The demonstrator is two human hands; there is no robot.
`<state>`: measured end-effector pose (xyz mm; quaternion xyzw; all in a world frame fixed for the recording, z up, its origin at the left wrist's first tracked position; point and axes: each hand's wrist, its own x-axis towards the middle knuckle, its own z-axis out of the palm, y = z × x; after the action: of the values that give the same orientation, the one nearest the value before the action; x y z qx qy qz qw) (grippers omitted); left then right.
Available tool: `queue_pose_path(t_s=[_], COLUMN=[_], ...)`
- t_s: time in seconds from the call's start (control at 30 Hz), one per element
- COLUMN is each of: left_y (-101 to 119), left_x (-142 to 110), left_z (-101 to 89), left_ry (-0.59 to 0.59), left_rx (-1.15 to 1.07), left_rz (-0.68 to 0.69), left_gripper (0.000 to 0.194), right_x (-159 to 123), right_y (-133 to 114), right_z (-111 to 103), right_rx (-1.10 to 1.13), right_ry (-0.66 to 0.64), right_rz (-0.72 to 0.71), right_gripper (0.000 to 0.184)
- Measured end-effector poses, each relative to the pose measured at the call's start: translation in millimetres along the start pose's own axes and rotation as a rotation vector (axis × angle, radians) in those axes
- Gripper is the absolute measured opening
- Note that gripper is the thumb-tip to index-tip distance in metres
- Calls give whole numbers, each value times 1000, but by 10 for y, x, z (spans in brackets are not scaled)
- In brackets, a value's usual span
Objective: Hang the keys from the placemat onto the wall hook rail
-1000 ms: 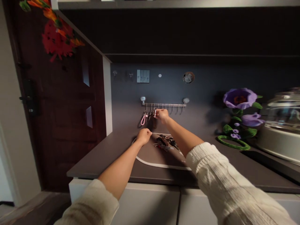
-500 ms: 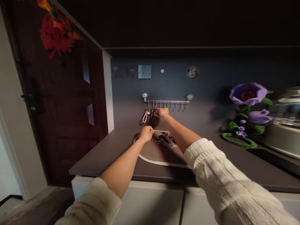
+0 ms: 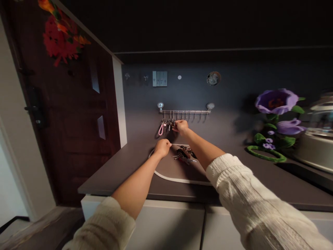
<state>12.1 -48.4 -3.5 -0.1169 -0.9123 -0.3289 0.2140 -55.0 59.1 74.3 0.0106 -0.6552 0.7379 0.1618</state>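
Note:
A clear hook rail (image 3: 185, 111) is fixed to the dark wall. My right hand (image 3: 181, 127) is raised just below it, fingers pinched on a small bunch of keys (image 3: 173, 127) whose ring is at one of the left hooks. To its left hang another key bunch (image 3: 169, 125) and a set with a pink strap (image 3: 161, 129). My left hand (image 3: 162, 148) is curled closed above the counter, lower and to the left, with nothing visible in it. A pile of keys (image 3: 184, 155) with dark and red parts lies on a brown mat with a pale edge (image 3: 171, 179).
A purple flower decoration (image 3: 277, 102) with a green base stands on the counter (image 3: 109, 170) at right, near a pale round appliance (image 3: 317, 146). A dark overhang spans above. At left is a dark red door (image 3: 78, 139) with red flowers (image 3: 58, 40).
My right hand has shifted slightly right, and the ring of its keys now shows at the hook. My left hand has stayed nearly in place.

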Motion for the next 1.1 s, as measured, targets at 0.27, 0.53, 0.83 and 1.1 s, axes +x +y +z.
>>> queue_pose_path(t_s=[0.27,0.53,0.83,1.1], left_y=[-18,-31,-41,-65], left_x=[14,14,9,6], left_z=[2,-5,-7,40], left_ry=[-4,11,-6,-15], left_rx=[-1,0,14,-66], left_rz=[16,17,43,85], left_gripper=[16,16,17,15], right_x=[-76,-187,-502,-546], right_y=[15,1,-49,377], right_z=[-84,-210,-351,-632], right_rx=[11,-24,-68,-566], right_ry=[-84,-105,-199,-256], right_rz=[41,53,-9,-308], right_gripper=[14,11,13,13])
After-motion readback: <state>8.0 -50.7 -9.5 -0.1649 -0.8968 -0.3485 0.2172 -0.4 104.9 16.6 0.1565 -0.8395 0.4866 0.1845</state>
